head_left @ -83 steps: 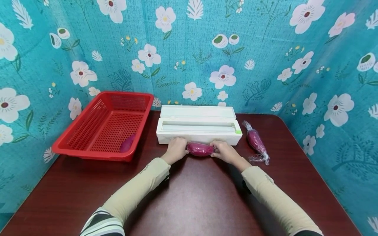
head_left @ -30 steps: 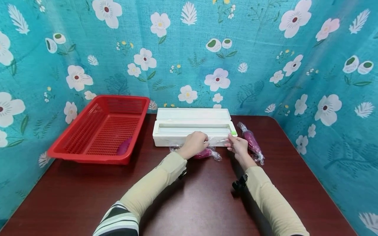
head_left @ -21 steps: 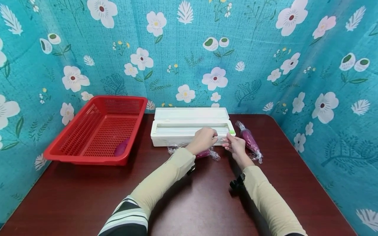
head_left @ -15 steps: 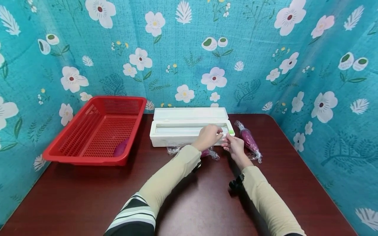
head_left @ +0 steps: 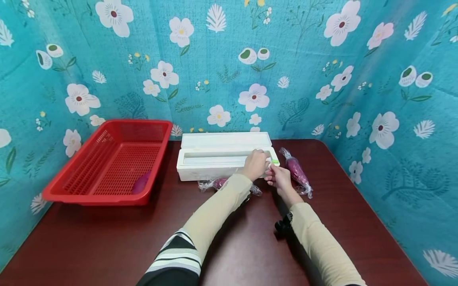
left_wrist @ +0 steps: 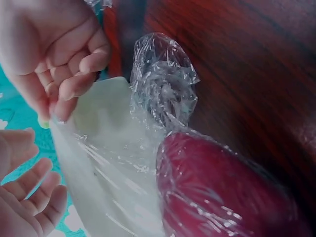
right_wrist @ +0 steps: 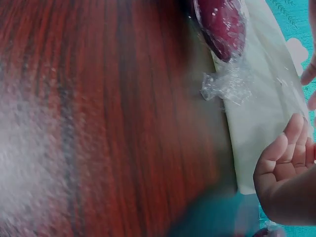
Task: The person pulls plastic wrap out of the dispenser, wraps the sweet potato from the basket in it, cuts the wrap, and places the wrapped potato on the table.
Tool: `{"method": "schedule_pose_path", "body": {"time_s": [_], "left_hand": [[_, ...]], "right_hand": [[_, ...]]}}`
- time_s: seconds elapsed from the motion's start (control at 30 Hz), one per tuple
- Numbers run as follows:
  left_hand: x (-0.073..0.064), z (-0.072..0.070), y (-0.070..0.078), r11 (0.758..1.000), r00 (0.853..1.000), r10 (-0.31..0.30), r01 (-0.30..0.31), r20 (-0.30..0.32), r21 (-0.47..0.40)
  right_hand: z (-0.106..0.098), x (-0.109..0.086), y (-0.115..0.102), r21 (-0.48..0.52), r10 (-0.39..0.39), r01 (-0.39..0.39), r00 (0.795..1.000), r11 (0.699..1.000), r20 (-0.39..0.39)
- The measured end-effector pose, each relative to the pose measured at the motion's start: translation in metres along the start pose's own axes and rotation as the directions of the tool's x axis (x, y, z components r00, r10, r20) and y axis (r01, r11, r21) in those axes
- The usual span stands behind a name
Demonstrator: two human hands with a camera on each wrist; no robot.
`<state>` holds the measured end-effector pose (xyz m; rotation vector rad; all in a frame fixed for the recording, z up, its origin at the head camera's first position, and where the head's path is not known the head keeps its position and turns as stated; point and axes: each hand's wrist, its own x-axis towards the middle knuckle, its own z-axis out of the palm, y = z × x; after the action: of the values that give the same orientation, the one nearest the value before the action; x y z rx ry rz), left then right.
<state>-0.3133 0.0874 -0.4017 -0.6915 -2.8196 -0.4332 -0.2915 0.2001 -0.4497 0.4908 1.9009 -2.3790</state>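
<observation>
A white plastic wrap dispenser [head_left: 196,174] stands with its lid raised, a film roll inside. At its right end, by the green slide cutter [head_left: 275,161], my right hand [head_left: 280,178] pinches the edge of the plastic wrap [left_wrist: 113,197] between thumb and forefinger. My left hand [head_left: 255,165] is close beside it over the dispenser's front edge; in the left wrist view its fingers [left_wrist: 42,190] are loosely bent, with nothing between them. A film-wrapped purple-red vegetable [left_wrist: 207,187], like a sweet potato, lies against the dispenser's front, partly hidden by the left forearm in the head view.
A second wrapped purple-red vegetable [head_left: 297,171] with twisted ends lies right of the dispenser. On the left, a red basket [head_left: 143,197] holds one unwrapped purple piece [head_left: 140,183]. A floral curtain [head_left: 222,79] hangs behind the dark wooden table [head_left: 107,246].
Both hands released the wrapped vegetable and moved to the dispenser's front edge. My left hand then slid right along it to the right end, while the right hand kept pinching the film there.
</observation>
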Motion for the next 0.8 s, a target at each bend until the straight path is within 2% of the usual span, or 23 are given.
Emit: {"method": "schedule_pose_path", "body": {"time_s": [0.1, 0.2, 0.37, 0.57, 0.67, 0.8], "left_hand": [[0.002, 0.005, 0.001, 0.998, 1.000, -0.016, 0.016, -0.007, 0.059], [0.005, 0.011, 0.000, 0.996, 0.999, -0.027, 0.029, -0.036, 0.078], [0.006, 0.018, -0.003, 0.999, 0.995, -0.034, 0.038, -0.098, 0.032], [0.003, 0.023, -0.005, 1.000, 0.987, -0.019, 0.017, -0.157, -0.015], [0.001, 0.026, -0.005, 0.998, 0.987, -0.018, 0.009, -0.162, -0.055], [0.000, 0.031, -0.006, 0.995, 0.992, -0.041, 0.030, -0.120, -0.093]], "right_hand": [[0.000, 0.001, -0.001, -0.026, 0.013, -0.013, 1.000, 1.000, -0.004], [0.001, 0.001, -0.002, -0.030, 0.018, -0.018, 1.000, 0.999, -0.009], [0.002, -0.001, -0.004, -0.027, 0.023, -0.024, 0.999, 0.999, -0.025], [0.005, -0.002, -0.004, -0.009, 0.008, -0.008, 0.999, 1.000, -0.035], [0.006, -0.002, -0.002, -0.001, -0.009, 0.009, 0.999, 1.000, -0.047], [0.007, -0.001, 0.002, 0.016, -0.013, 0.014, 0.998, 1.000, -0.059]]}}
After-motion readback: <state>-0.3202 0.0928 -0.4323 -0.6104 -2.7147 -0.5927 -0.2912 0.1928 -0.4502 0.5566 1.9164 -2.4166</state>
